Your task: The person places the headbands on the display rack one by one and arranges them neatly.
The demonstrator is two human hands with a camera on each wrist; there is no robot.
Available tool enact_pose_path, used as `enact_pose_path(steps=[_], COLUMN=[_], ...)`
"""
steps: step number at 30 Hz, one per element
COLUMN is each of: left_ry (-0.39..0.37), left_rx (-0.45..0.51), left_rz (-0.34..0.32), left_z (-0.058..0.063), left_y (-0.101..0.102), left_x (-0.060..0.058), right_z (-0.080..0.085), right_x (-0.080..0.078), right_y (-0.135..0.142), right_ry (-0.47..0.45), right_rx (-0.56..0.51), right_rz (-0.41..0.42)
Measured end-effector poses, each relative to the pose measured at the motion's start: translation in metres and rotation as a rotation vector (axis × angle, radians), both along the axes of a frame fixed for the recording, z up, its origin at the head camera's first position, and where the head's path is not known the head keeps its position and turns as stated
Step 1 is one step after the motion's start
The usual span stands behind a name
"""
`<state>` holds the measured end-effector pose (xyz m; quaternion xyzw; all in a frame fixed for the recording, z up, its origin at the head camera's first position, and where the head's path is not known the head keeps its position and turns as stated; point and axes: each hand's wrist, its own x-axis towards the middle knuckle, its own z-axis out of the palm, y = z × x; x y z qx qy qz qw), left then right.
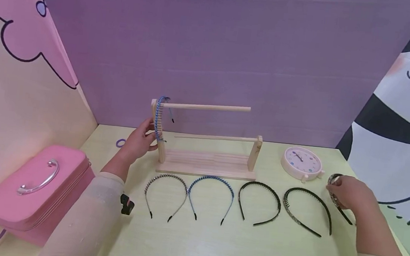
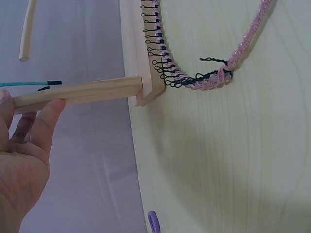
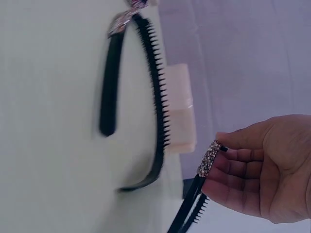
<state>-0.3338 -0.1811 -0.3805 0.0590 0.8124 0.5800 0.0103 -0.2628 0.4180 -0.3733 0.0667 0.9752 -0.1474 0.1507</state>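
Observation:
My left hand [image 1: 139, 140] grips the left upright of a pale wooden rack [image 1: 207, 161]; the left wrist view shows thumb and fingers on opposite sides of that post [image 2: 104, 90]. A blue toothed headband [image 1: 159, 117] hangs over the rack's upper rod, against the left end. At the far right, my right hand [image 1: 356, 195] pinches a black headband [image 3: 209, 159] with a glittery section, lifted off the table. Before the rack lie a pinkish-grey headband [image 1: 168, 176], another blue headband [image 1: 215, 177], and two black headbands, one nearer the middle [image 1: 259, 183] and one further right [image 1: 305, 190].
A pink clock [image 1: 302, 162] lies face up right of the rack. The pink case [image 1: 48, 186] with a silver handle stands at the left. Behind the table rises a purple backdrop [image 1: 217, 41]. The rack's upper rod [image 1: 211, 107] has a free right end.

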Motion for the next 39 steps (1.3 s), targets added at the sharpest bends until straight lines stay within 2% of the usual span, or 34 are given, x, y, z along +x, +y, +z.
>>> enact_pose_path(steps=[7, 16, 29, 35, 39], left_ry=[-0.004, 0.004, -0.008, -0.023, -0.028], left_rx=[-0.001, -0.001, -0.017, -0.006, 0.005], left_rz=[0.001, -0.002, 0.003, -0.002, -0.003], left_z=[-0.002, -0.002, -0.001, 0.000, 0.000], left_y=[-0.001, -0.001, 0.001, 0.001, 0.002], left_x=[-0.001, -0.002, -0.004, -0.003, -0.002], right_z=[0.027, 0.058, 0.080, 0.086, 0.089], right_x=[0.005, 0.016, 0.020, 0.018, 0.016], right_y=[-0.026, -0.070, -0.127, -0.159, -0.180], right_ry=[0.196, 0.406, 0.698, 0.845, 0.901], right_rx=[-0.094, -0.219, -0.410, -0.547, -0.593], right_rz=[0.033, 0.018, 0.011, 0.065, 0.105])
